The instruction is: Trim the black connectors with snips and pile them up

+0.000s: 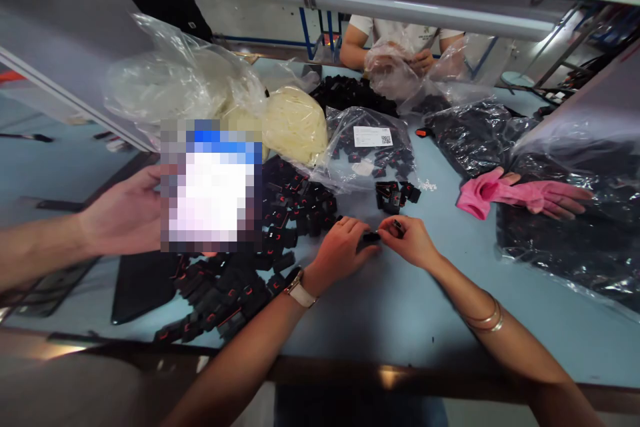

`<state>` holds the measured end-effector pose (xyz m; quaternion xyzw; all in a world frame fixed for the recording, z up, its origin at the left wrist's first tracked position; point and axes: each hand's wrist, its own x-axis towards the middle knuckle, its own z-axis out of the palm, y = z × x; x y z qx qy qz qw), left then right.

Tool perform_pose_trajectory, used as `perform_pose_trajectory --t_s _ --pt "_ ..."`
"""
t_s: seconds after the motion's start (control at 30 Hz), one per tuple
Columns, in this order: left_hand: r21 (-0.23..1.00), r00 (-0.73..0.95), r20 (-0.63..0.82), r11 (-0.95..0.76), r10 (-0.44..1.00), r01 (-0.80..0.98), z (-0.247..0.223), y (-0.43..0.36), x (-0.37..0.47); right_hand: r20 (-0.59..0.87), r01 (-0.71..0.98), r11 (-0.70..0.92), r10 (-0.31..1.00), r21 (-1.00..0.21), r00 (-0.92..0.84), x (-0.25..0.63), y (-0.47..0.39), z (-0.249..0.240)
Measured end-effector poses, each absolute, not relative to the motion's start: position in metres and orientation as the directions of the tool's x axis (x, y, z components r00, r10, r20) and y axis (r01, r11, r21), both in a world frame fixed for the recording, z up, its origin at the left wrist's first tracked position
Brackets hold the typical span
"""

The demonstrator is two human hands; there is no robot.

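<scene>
My left hand (343, 250), with a watch on its wrist, has its fingers closed on a small black part (371, 237) low over the blue table (400, 300). Close beside it, my right hand (407, 239) pinches a small dark piece (399, 227), with its fingertips near the black part. Just beyond my hands sits a little group of black parts (393, 196) with orange marks. A large heap of similar black parts (235, 280) lies to the left of my left hand.
Another person's hand (127, 210) holds a blurred-out bright object at the left. Clear bags (370, 163) of parts lie beyond. Pink gloves (525, 193) rest on dark bagged items (575, 253) at the right. A person (400, 40) handles a bag across the table.
</scene>
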<state>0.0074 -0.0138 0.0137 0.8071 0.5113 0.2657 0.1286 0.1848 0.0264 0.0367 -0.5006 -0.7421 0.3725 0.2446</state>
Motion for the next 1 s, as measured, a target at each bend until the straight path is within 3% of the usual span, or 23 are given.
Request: perform_pose_trajectory --t_s 0.27,0.53,0.77,0.87,0.97,1.0 --pt "0.414 0.371 0.294 -0.467 0.881 0.782 0.012 -0.013 0.008 -0.11 0.585 0.233 0.865 -0.777 -0.49 0.187 0.027 0.042" --pt "0.399 0.347 0.337 -0.467 0.875 0.789 0.008 -0.014 0.006 -0.112 0.623 0.31 0.832 -0.718 -0.543 0.185 0.027 0.045" --pt "0.403 0.354 0.288 -0.448 0.89 0.798 0.011 -0.015 0.022 -0.11 0.657 0.331 0.838 -0.678 -0.535 0.183 0.026 0.048" --pt "0.473 0.259 0.279 -0.367 0.925 0.801 0.033 -0.02 0.003 -0.128 0.673 0.327 0.837 -0.663 -0.532 0.182 0.025 0.049" --pt "0.515 0.167 0.281 -0.295 0.945 0.805 0.082 -0.021 -0.08 -0.129 0.679 0.335 0.834 -0.653 -0.536 0.182 0.025 0.049" --pt "0.597 0.183 0.205 -0.271 0.961 0.755 0.1 -0.02 -0.116 -0.127 0.68 0.339 0.834 -0.65 -0.537 0.182 0.025 0.049"
